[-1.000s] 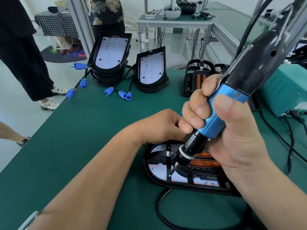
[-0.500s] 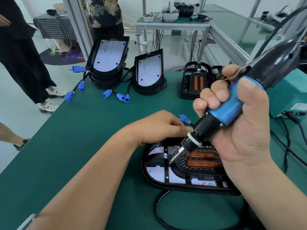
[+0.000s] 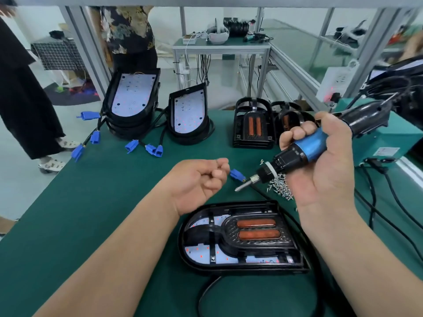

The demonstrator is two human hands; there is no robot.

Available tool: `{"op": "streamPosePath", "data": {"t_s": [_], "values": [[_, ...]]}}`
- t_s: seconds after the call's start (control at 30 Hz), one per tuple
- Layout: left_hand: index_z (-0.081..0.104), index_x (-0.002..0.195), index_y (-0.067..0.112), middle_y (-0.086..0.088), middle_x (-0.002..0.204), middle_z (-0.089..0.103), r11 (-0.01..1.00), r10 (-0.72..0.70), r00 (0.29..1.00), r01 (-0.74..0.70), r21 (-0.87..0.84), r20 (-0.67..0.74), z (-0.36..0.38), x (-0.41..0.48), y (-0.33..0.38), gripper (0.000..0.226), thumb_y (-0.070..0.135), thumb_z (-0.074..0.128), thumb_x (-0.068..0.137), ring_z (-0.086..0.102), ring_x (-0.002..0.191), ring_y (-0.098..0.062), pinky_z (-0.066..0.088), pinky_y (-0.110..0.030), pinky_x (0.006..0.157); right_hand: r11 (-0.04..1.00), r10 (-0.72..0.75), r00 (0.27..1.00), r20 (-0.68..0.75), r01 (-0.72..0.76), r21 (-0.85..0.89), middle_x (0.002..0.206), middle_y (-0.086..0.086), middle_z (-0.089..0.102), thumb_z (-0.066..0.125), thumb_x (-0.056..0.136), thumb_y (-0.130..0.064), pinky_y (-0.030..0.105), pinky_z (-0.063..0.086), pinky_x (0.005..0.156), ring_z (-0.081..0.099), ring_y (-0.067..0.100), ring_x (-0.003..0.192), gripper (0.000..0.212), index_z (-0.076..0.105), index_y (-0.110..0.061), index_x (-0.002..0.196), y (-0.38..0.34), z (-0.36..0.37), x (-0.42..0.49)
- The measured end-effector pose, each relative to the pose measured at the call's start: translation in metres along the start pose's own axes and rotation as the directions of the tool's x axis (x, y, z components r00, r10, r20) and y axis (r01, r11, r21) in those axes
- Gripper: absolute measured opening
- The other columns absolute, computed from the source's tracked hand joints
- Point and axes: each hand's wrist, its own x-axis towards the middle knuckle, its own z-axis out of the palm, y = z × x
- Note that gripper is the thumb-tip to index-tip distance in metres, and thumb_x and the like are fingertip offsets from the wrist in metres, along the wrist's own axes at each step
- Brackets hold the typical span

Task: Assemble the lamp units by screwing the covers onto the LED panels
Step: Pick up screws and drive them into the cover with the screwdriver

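Observation:
A black lamp unit (image 3: 295, 263) lies flat near the table's front, its cover (image 3: 256, 242) with two orange lenses sitting on the white LED panel (image 3: 201, 255). My right hand (image 3: 325, 179) grips a blue and black electric screwdriver (image 3: 304, 149) above and behind the unit, bit pointing left and down, clear of the cover. My left hand (image 3: 194, 181) hovers palm up behind the unit, fingers curled, fingertips pinching something small and dark that looks like a screw. A pile of loose screws (image 3: 279, 186) lies under the screwdriver.
Bare LED panels (image 3: 131, 97) (image 3: 188, 115) with blue connectors (image 3: 153, 149) lean at the back left. Spare covers (image 3: 253, 124) stand at the back centre. A teal power box (image 3: 389, 138) and cables fill the right. People stand beyond the left edge.
My right hand lifted the screwdriver off the cover and drew it back to the right. My left hand left the lamp unit, rose and turned palm up.

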Motion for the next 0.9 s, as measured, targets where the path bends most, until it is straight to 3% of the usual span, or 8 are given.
{"op": "streamPosePath", "data": {"t_s": [0.13, 0.33, 0.53, 0.67, 0.9], "values": [[0.057, 0.118, 0.000, -0.007, 0.078, 0.066, 0.964, 0.084, 0.996, -0.072, 0.257, -0.037, 0.001, 0.003, -0.002, 0.026, -0.007, 0.036, 0.104, 0.042, 0.049, -0.006, 0.026, -0.014, 0.036, 1.000, -0.012, 1.000, -0.006, 0.012, -0.018, 0.077, 0.001, 0.053, 0.060, 0.104, -0.015, 0.033, 0.054, 0.075, 0.053, 0.016, 0.067, 0.007, 0.056, -0.013, 0.098, 0.002, -0.003, 0.004], [0.062, 0.105, 0.002, -0.007, 0.078, 0.068, 0.897, 0.064, 0.998, -0.059, 0.439, 0.004, 0.000, 0.000, -0.005, 0.012, 0.006, 0.050, 0.108, 0.040, 0.050, -0.005, 0.027, -0.014, 0.037, 0.998, -0.022, 1.000, -0.012, 0.021, -0.059, 0.077, 0.001, 0.054, 0.061, 0.103, -0.014, 0.035, 0.055, 0.076, 0.055, 0.016, 0.068, 0.006, 0.057, -0.013, 0.100, 0.007, -0.009, 0.007], [0.077, 0.105, 0.001, -0.002, 0.076, 0.062, 0.873, 0.065, 0.994, -0.097, 0.478, 0.083, -0.002, 0.002, -0.006, 0.018, 0.012, 0.064, 0.102, 0.040, 0.054, -0.005, 0.029, -0.014, 0.041, 0.998, -0.037, 0.999, -0.036, 0.035, -0.053, 0.078, 0.001, 0.056, 0.065, 0.102, -0.015, 0.035, 0.057, 0.077, 0.058, 0.017, 0.068, 0.006, 0.060, -0.014, 0.098, 0.007, -0.014, 0.010], [0.073, 0.117, -0.007, -0.004, 0.083, 0.067, 0.887, 0.048, 0.994, -0.088, 0.454, 0.099, -0.005, 0.003, -0.005, 0.024, 0.007, 0.058, 0.105, 0.042, 0.056, -0.005, 0.030, -0.013, 0.043, 0.998, -0.058, 0.997, -0.050, 0.056, -0.037, 0.078, 0.000, 0.056, 0.065, 0.102, -0.016, 0.035, 0.057, 0.079, 0.058, 0.016, 0.069, 0.007, 0.060, -0.014, 0.097, 0.002, -0.015, 0.014], [0.066, 0.118, -0.005, -0.015, 0.099, 0.076, 0.844, 0.037, 0.988, -0.110, 0.525, 0.149, -0.008, 0.003, -0.004, 0.018, 0.001, 0.054, 0.105, 0.037, 0.051, -0.004, 0.029, -0.013, 0.040, 0.996, -0.091, 0.992, -0.092, 0.091, -0.007, 0.079, 0.001, 0.056, 0.065, 0.102, -0.014, 0.036, 0.056, 0.080, 0.056, 0.017, 0.069, 0.007, 0.059, -0.014, 0.098, -0.001, -0.018, 0.019]]}}
